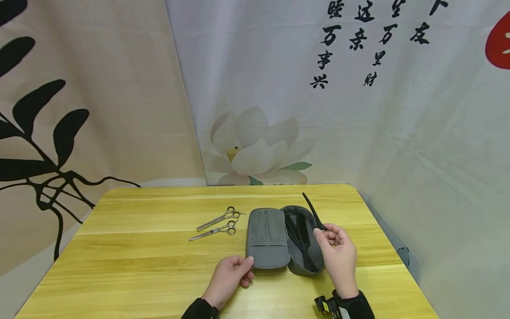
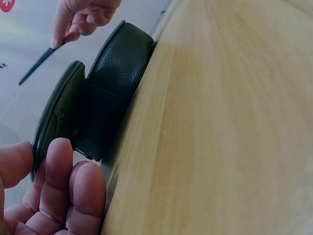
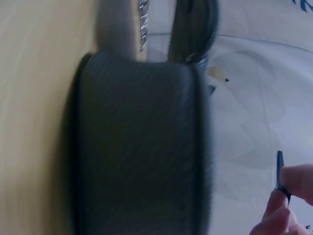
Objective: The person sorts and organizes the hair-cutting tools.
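Note:
A grey zip case [image 1: 268, 257] lies open on the table, its lid folded out to the left and its deeper half [image 1: 296, 266] on the right. My left hand [image 1: 230, 275] pinches the lid's near left corner; in the left wrist view the thumb [image 2: 14, 164] and fingers are on either side of the lid's zipped edge. Above the right rim of the case, my right hand [image 1: 338, 252] pinches a slim black hair clip [image 1: 312, 210] by its wider end, its tapered tip pointing up and away. A black comb [image 1: 303, 235] and other dark slender items lie inside the deeper half.
Two pairs of silver hairdressing scissors lie left of the case: the farther pair [image 1: 218, 219] and the nearer pair [image 1: 215, 232]. The wooden table [image 1: 131, 252] ends at a printed cloth backdrop [image 1: 342, 146]. Beyond its right edge, cloth [image 1: 446, 199] hangs as well.

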Demonstrator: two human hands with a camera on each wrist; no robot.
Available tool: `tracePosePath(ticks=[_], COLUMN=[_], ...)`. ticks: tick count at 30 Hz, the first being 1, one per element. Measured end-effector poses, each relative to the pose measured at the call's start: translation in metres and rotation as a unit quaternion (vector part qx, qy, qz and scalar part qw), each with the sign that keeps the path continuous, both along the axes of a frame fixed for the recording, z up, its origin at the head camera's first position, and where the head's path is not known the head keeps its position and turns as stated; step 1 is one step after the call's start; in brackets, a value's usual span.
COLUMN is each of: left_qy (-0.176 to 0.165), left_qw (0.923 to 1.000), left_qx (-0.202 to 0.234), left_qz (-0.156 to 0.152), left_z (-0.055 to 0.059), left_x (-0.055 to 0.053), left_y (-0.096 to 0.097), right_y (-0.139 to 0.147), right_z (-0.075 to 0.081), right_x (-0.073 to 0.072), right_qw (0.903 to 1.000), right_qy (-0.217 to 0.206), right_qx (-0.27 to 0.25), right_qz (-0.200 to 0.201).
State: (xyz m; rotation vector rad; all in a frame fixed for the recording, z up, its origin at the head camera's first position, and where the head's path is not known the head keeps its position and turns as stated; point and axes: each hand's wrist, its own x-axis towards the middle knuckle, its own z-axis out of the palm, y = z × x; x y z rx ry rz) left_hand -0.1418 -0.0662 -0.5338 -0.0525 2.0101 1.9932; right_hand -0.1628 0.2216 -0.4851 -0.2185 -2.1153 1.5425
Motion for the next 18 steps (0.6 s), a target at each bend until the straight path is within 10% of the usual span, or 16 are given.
tracePosePath(ticks=[6, 18], left_qy=[-0.003, -0.001], left_qw=[1.0000, 1.0000], left_qx=[-0.002, -0.005], left_qz=[0.001, 0.002], left_z=[0.0004, -0.0009], left_x=[0.0002, 0.0005], left_y=[0.0001, 0.0002], right_y=[0.0018, -0.0064], right_z=[-0.0054, -0.0100], right_x=[-0.0014, 0.0030], right_qw=[0.9920, 0.9281], right_qy=[-0.037, -0.126], right_qx=[0.119, 0.348], right_qz=[-0.021, 0.042])
